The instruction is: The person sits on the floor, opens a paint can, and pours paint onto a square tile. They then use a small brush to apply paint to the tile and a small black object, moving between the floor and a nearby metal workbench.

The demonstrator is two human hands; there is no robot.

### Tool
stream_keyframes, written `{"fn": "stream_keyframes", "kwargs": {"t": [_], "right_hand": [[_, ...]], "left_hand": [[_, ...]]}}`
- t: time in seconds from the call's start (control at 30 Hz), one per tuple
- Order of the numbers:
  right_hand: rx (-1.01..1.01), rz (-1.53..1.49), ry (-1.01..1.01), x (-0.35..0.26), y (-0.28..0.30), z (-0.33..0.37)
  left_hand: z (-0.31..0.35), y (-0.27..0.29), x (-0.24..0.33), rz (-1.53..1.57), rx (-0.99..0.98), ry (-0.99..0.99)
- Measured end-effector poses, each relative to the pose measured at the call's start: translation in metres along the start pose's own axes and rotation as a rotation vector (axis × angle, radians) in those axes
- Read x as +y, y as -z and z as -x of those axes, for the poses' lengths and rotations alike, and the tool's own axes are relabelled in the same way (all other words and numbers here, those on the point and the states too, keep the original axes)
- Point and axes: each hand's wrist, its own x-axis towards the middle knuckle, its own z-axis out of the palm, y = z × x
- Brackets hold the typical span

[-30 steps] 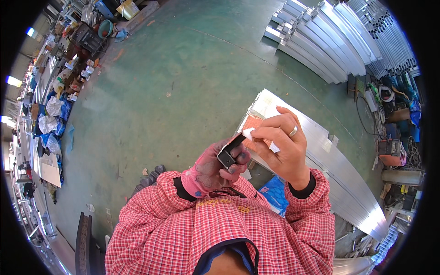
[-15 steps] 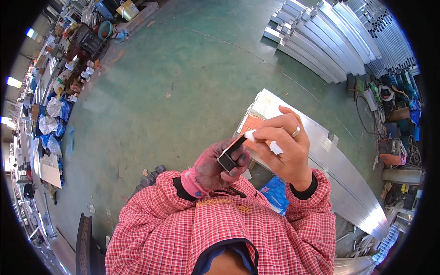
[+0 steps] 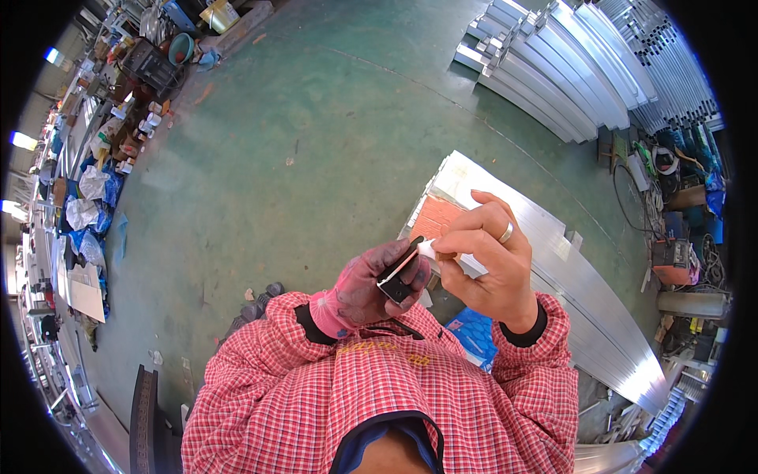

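Note:
In front of my chest, my left hand (image 3: 359, 286), in a stained pink glove, is closed around a small black flat-sided piece (image 3: 395, 289). A thin pinkish strip with a pale edge runs along the side of this piece. My bare right hand (image 3: 496, 257), with a ring on one finger, pinches a small white tip (image 3: 427, 249) between thumb and forefinger. That tip touches the upper end of the black piece. I cannot make out whether it is folded paper, film or a nozzle. The fingers hide part of both things.
Below my right hand lies a stack of long silvery metal panels (image 3: 584, 308) with an orange-red patch (image 3: 437, 218) at its end. A blue plastic bag (image 3: 474, 332) is beside it. Metal profiles (image 3: 553, 71) are piled at the far right. Clutter lines the left wall.
My left hand has turned the black piece a little, so its pinkish strip shows more. My right hand, with the white tip, has shifted slightly along the piece's upper end.

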Motion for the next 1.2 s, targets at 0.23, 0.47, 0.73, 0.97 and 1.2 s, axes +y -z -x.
{"fn": "stream_keyframes", "kwargs": {"t": [0.23, 0.47, 0.73, 0.97, 1.2], "right_hand": [[0.032, 0.0, -0.018, 0.0, 0.009, 0.0], [-0.013, -0.12, -0.02, -0.004, 0.008, 0.0], [-0.024, -0.053, -0.013, -0.005, 0.008, 0.0], [-0.026, -0.04, -0.013, -0.011, 0.009, 0.0], [-0.025, 0.011, 0.022, -0.011, 0.008, -0.001]], "left_hand": [[0.002, -0.006, 0.001, -0.113, 0.037, -0.049], [0.005, -0.011, 0.004, -0.199, 0.071, -0.06], [0.009, -0.011, 0.007, -0.282, 0.091, -0.056], [0.011, -0.012, 0.008, -0.321, 0.122, -0.066], [0.013, -0.012, 0.008, -0.377, 0.128, -0.088]]}}
